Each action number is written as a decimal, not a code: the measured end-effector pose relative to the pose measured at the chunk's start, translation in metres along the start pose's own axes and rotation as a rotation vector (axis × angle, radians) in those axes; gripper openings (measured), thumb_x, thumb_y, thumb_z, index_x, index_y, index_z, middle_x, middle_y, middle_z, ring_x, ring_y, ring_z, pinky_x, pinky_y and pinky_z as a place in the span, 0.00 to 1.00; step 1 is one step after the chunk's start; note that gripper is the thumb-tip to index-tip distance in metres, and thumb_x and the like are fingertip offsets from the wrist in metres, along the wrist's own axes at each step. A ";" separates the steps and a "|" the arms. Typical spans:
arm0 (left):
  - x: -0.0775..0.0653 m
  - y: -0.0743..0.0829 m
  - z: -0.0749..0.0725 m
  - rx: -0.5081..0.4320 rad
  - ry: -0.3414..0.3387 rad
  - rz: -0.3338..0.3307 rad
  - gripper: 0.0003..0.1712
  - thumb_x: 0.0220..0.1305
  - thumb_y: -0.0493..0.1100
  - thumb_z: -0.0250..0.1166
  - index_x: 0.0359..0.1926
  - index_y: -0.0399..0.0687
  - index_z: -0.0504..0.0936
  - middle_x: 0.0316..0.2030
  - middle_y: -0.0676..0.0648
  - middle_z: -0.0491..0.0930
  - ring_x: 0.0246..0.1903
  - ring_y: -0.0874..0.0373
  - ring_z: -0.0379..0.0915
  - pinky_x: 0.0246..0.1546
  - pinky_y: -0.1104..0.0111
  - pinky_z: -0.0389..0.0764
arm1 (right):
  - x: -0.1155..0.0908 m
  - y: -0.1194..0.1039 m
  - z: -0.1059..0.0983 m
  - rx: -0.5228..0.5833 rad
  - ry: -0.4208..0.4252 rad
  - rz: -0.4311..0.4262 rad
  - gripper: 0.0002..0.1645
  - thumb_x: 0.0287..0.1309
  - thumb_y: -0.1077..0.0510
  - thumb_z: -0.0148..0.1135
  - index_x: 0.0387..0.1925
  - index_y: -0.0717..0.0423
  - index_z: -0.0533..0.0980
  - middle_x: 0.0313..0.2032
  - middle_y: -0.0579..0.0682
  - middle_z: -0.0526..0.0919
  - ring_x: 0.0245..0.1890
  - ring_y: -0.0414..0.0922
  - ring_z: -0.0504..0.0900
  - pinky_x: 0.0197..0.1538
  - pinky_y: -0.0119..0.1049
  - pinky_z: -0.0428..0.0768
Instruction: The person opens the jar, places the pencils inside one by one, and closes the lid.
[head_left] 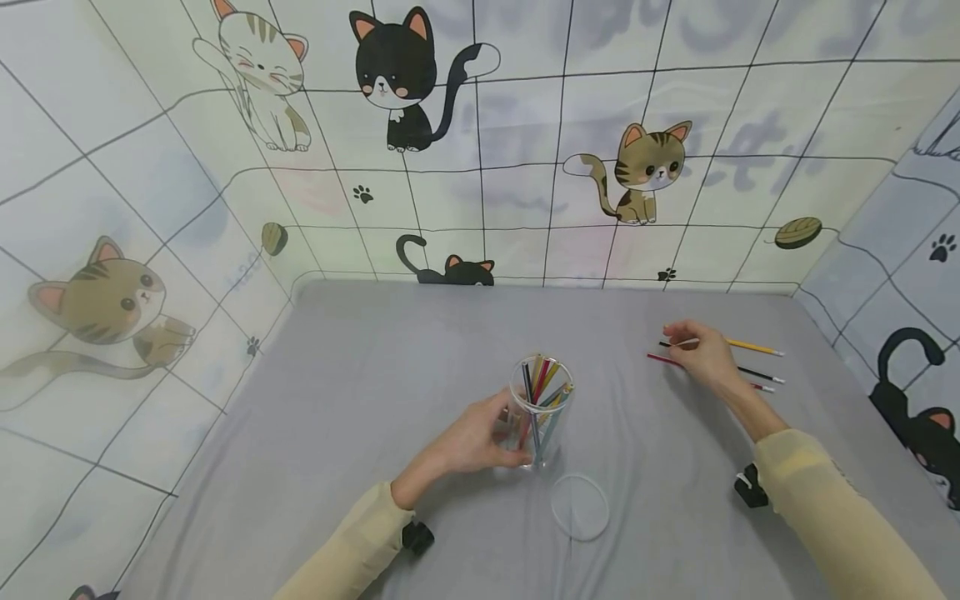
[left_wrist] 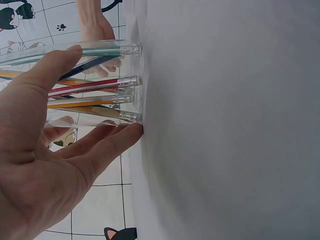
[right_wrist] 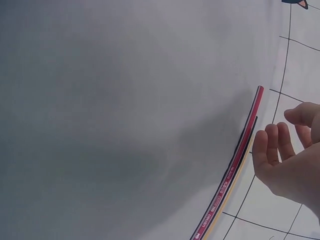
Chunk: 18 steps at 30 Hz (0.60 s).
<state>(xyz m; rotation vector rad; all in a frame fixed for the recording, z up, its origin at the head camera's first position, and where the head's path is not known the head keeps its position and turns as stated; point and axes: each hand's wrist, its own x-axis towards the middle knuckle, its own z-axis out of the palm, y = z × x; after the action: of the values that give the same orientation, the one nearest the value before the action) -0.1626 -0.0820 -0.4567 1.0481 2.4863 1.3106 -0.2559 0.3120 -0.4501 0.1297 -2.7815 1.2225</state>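
My left hand [head_left: 476, 435] grips a clear cup [head_left: 553, 446] from its left side, thumb and fingers around the wall. Several pencils [head_left: 542, 382] lean inside it; the left wrist view shows their eraser ends, including a red pencil [left_wrist: 95, 87], down at the base. Over at the right, my right hand [head_left: 703, 357] hovers over three loose pencils: yellow [head_left: 753, 347], black [head_left: 761, 375] and red [head_left: 663, 359]. They lie nearly side by side, partly covered by the hand in the head view. Its fingers [right_wrist: 272, 142] bend loosely, with a gap to the thumb and nothing between.
A clear round lid [head_left: 604, 517] lies flat in front of the cup. Grey cloth [head_left: 360, 358] covers the table, with some wrinkles near the lid. Cat-print curtains [head_left: 517, 192] stand at the back and both sides.
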 end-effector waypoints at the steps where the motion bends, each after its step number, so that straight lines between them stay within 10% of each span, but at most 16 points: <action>1: 0.000 0.000 0.000 0.002 -0.002 -0.003 0.36 0.49 0.37 0.80 0.56 0.48 0.70 0.45 0.51 0.79 0.46 0.57 0.77 0.43 0.75 0.80 | 0.000 0.001 0.000 -0.007 -0.001 0.000 0.18 0.63 0.69 0.60 0.54 0.68 0.74 0.48 0.67 0.77 0.47 0.64 0.78 0.34 0.25 0.75; 18: -0.001 0.001 0.000 0.035 0.008 0.014 0.36 0.49 0.38 0.80 0.56 0.50 0.70 0.45 0.52 0.79 0.47 0.58 0.77 0.43 0.74 0.80 | 0.004 0.008 0.007 -0.064 -0.022 -0.036 0.18 0.59 0.70 0.61 0.52 0.69 0.75 0.47 0.69 0.77 0.46 0.64 0.79 0.31 0.33 0.77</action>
<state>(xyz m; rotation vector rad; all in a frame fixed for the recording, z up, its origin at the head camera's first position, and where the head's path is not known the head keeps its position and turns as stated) -0.1615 -0.0822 -0.4565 1.0712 2.5217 1.2822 -0.2609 0.3117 -0.4604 0.1878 -2.8207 1.1289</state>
